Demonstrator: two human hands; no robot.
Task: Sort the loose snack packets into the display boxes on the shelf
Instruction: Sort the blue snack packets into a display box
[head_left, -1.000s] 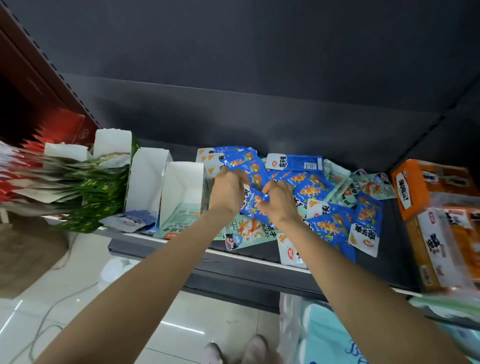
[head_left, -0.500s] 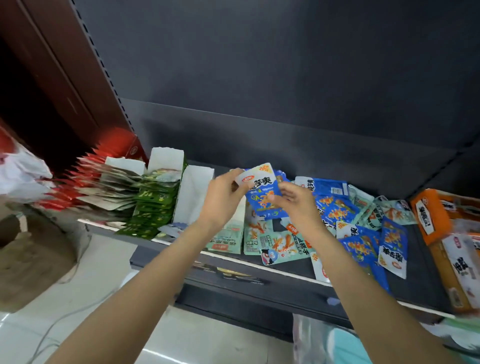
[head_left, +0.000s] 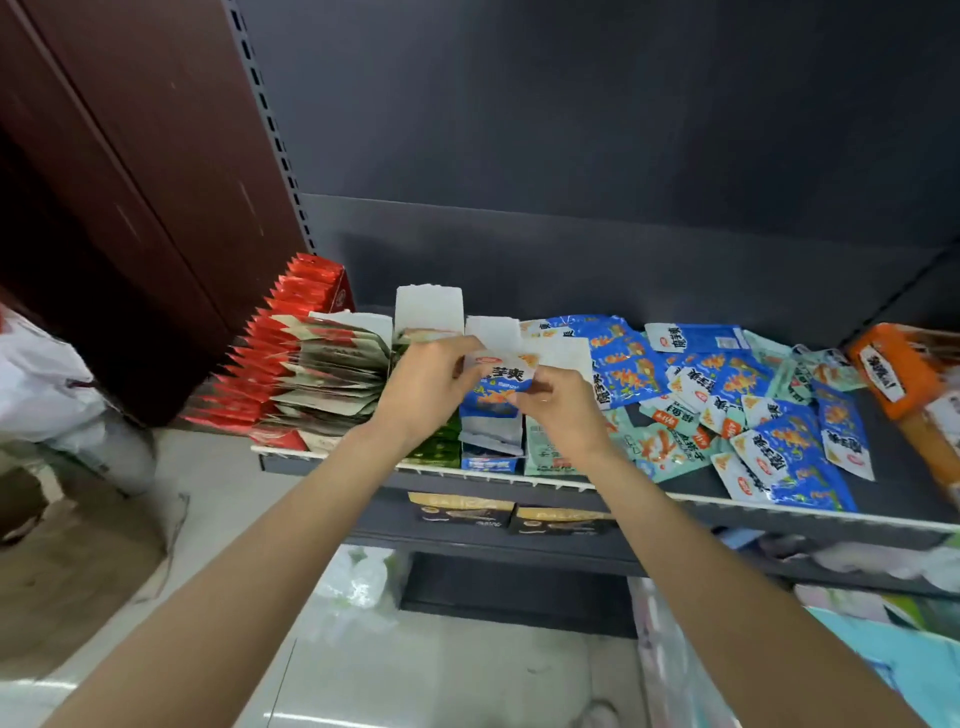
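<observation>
From the head view, both hands meet over the shelf (head_left: 519, 475), sharing one blue packet (head_left: 496, 384). The left hand (head_left: 426, 395) curls round its left edge, fingers over the top, and the right hand (head_left: 563, 410) pinches its right edge between thumb and fingertips. The packet hangs upright between them, white band uppermost, directly above the blue box (head_left: 491, 441), its lower end at or inside the box's open top; which of the two is hidden.

The packet is glossy film, flat and rectangular. The boxes are thin card with tall white back flaps: a green box (head_left: 436, 447) to the left, a pale teal box (head_left: 545, 452) to the right, all touching side by side at the shelf's front lip. Further left, red packets (head_left: 270, 353) and grey-brown packets (head_left: 332, 374) stand fanned in tight rows.

To the right a loose pile of packets (head_left: 727, 405) lies flat and overlapping, spreading to the front edge. An orange box (head_left: 898, 374) sits at the far right. The dark back panel (head_left: 571, 260) stands well behind, with bare shelf between it and the pile.
</observation>
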